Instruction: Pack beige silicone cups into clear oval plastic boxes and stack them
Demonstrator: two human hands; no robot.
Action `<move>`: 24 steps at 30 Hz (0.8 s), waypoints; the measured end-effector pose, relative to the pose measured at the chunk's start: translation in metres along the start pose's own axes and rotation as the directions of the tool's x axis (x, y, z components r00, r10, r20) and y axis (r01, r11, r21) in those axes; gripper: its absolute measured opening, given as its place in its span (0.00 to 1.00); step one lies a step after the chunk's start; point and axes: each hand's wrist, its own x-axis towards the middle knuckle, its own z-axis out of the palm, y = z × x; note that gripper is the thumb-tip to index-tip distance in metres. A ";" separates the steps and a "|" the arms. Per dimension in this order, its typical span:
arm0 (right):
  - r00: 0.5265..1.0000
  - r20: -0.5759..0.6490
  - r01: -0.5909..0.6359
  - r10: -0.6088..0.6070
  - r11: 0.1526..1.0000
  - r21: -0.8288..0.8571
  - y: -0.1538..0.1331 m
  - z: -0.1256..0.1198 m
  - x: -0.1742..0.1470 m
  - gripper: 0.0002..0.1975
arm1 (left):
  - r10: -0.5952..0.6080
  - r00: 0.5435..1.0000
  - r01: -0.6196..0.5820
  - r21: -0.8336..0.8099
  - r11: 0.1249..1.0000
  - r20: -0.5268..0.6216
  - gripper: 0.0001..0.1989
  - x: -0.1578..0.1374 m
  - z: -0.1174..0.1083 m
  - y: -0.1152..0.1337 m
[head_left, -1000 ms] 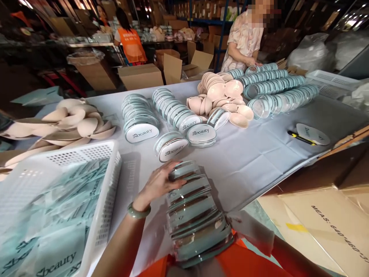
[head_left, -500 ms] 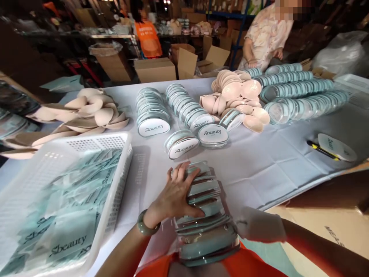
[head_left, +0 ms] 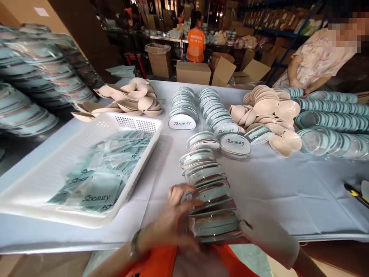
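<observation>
A worker's left hand, a bracelet at its wrist, meets a row of clear cases on a cloth-covered table, the fingers parted and bent against the row's left side; blur makes it impossible to tell whether they grip. The right hand, in a pale covering, is at the row's opposite side, its fingertips hidden and their hold impossible to tell. The row runs between the hands and on past the left fingertips. Farther beyond the fingers stand two rows of labelled cases, fronts reading "beauty." To the left of the left fingers, a white basket holds teal packets, with beige cups heaped behind it. Ahead and to the right of the fingers, a second heap of cups lies near a co-worker in a patterned shirt. A black-and-yellow cutter lies well to the right of the covered hand.
</observation>
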 end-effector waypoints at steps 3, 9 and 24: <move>0.986 0.102 -0.145 0.134 0.984 0.105 0.011 0.003 -0.002 0.13 | -0.092 0.993 0.093 0.018 0.995 -0.071 0.41 -0.036 0.034 0.001; 0.987 0.075 -0.133 0.141 0.986 -0.105 -0.027 -0.001 0.005 0.16 | -0.153 0.975 0.147 -0.051 0.988 -0.162 0.34 -0.044 0.081 -0.003; 0.611 -0.448 0.376 -0.652 0.738 -0.561 0.011 0.024 0.017 0.27 | -0.044 0.942 0.184 0.401 0.897 -0.332 0.48 -0.011 0.100 0.001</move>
